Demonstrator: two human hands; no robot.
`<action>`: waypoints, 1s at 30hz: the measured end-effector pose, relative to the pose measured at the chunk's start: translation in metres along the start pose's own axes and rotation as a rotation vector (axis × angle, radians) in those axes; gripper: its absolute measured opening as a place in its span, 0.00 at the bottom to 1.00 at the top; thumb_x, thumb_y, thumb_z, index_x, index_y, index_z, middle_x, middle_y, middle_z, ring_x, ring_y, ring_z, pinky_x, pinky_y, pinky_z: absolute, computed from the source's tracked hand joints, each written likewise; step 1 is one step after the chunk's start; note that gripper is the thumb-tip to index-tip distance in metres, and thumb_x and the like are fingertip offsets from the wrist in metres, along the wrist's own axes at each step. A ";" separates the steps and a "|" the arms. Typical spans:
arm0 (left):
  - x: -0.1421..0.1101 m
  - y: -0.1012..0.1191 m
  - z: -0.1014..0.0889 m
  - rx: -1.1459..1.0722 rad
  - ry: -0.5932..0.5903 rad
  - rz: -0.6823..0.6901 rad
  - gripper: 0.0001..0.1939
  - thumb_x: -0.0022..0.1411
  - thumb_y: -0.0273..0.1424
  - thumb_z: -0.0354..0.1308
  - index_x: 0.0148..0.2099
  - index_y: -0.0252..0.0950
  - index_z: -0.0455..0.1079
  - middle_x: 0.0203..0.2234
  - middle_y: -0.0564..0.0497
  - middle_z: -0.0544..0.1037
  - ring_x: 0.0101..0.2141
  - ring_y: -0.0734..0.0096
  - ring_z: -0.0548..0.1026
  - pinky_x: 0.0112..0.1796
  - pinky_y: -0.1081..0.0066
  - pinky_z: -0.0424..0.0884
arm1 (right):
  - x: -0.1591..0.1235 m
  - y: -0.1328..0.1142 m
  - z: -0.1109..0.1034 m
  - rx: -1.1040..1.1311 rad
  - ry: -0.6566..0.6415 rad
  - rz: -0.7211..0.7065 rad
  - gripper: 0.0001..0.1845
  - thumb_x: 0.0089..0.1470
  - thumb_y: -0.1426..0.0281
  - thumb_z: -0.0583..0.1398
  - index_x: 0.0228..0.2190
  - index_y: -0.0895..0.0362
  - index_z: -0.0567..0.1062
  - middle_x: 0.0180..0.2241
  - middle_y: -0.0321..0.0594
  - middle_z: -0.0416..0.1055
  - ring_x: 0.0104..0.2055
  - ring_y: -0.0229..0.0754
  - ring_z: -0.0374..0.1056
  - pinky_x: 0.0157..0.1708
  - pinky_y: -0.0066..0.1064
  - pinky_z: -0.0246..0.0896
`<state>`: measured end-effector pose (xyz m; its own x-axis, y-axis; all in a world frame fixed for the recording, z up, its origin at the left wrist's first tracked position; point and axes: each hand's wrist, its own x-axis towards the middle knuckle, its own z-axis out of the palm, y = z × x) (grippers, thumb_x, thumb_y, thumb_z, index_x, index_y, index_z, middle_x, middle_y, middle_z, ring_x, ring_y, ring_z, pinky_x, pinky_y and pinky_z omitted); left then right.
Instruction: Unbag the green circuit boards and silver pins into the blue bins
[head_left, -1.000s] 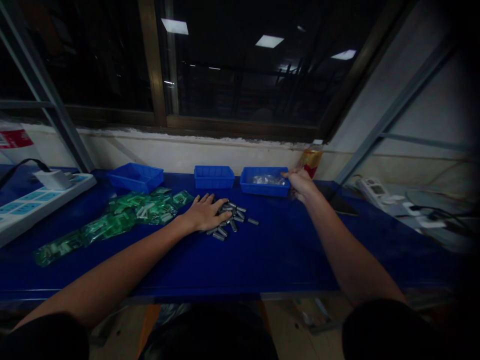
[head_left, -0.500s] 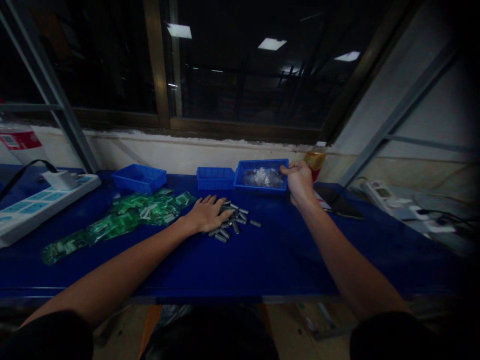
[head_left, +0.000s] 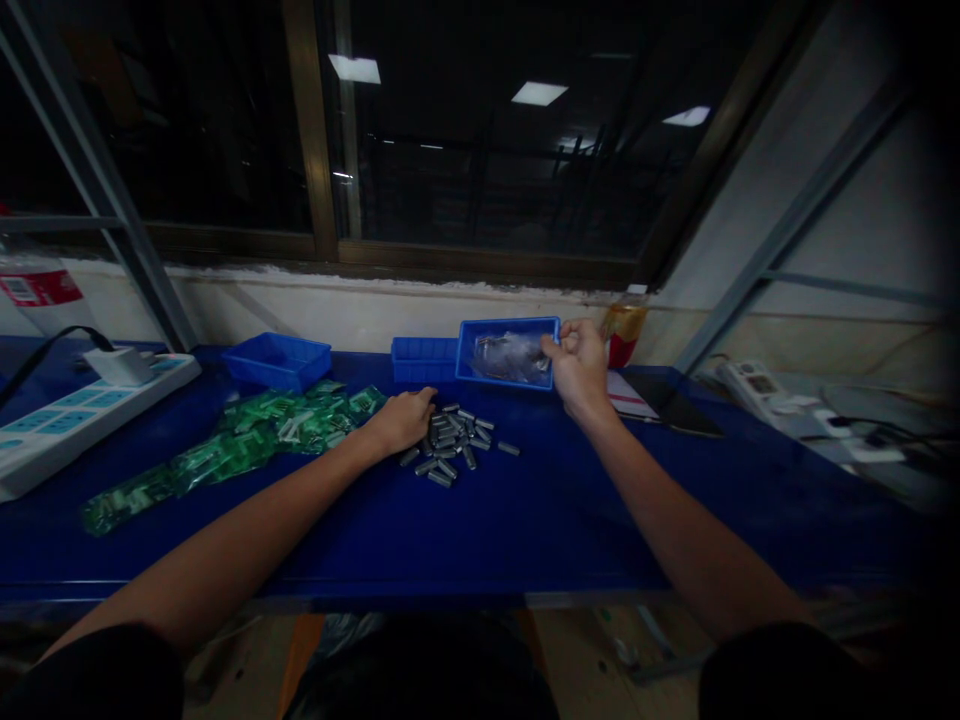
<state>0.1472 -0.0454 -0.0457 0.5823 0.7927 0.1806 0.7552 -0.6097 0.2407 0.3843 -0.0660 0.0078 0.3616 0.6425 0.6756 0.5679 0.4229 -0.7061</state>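
Blue table: the broad work surface point(head_left: 480, 530) runs from the near edge back to the wall.
Metal pieces: short grey cylinders point(head_left: 448, 440) lie in a loose heap at mid-table, with one point(head_left: 508, 449) apart on the right.
Left hand: it point(head_left: 403, 422) is at the heap's left side, fingers drawn in and partly curled; whether anything is in them I cannot tell (the palm faces away).
Green packets: see-through green bags point(head_left: 247, 437) with pale parts inside spread left of the left hand.
Power strip: white and blue point(head_left: 90, 412), at far left, with a plug point(head_left: 118, 366) in it.
Right hand: closed, thumb and fingers pinching point(head_left: 581, 372) the right end of the tilted bin.
Tilted bin: blue point(head_left: 506, 382), its opening turned towards the person, overlapping the middle bin's right end in view; clear plastic bags point(head_left: 511, 357) lie inside.
Dark flat object: it point(head_left: 679, 403) lies right of the right hand, beside a pale sheet point(head_left: 630, 394).
Other bins: left bin point(head_left: 277, 362) and middle bin point(head_left: 421, 360), both blue, near the wall.
Amber bottle: upright point(head_left: 625, 325), behind the right hand.
Window: dark glass point(head_left: 480, 170) above the wall, showing bright light panels.
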 end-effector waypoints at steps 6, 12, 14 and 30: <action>0.001 -0.005 -0.005 0.023 0.036 -0.018 0.18 0.60 0.28 0.41 0.50 0.38 0.64 0.42 0.46 0.75 0.43 0.63 0.72 0.43 0.67 0.66 | -0.014 -0.014 0.008 -0.085 -0.021 -0.085 0.08 0.46 0.69 0.55 0.27 0.53 0.57 0.14 0.25 0.46 0.16 0.33 0.46 0.18 0.26 0.43; 0.000 -0.004 -0.008 0.066 0.117 -0.091 0.16 0.58 0.27 0.43 0.46 0.38 0.66 0.38 0.48 0.76 0.41 0.64 0.73 0.41 0.68 0.67 | -0.030 -0.018 0.017 -0.197 -0.061 -0.251 0.07 0.47 0.70 0.55 0.27 0.54 0.58 0.14 0.25 0.47 0.16 0.32 0.49 0.19 0.26 0.43; 0.000 -0.002 -0.010 0.076 0.139 -0.096 0.15 0.59 0.29 0.43 0.45 0.38 0.66 0.38 0.49 0.76 0.41 0.64 0.73 0.40 0.68 0.67 | -0.036 -0.017 0.021 -0.235 -0.083 -0.299 0.06 0.49 0.69 0.55 0.28 0.54 0.59 0.14 0.26 0.48 0.15 0.32 0.50 0.19 0.26 0.44; -0.002 -0.002 -0.010 0.133 0.075 -0.140 0.14 0.57 0.31 0.45 0.40 0.39 0.70 0.37 0.47 0.77 0.40 0.61 0.74 0.39 0.68 0.68 | -0.042 -0.009 0.029 -0.638 -0.135 -0.882 0.08 0.53 0.68 0.52 0.32 0.57 0.70 0.24 0.38 0.72 0.26 0.38 0.66 0.28 0.28 0.56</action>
<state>0.1411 -0.0455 -0.0373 0.4488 0.8645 0.2261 0.8631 -0.4849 0.1408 0.3429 -0.0783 -0.0203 -0.4220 0.3577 0.8330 0.8794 0.3848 0.2803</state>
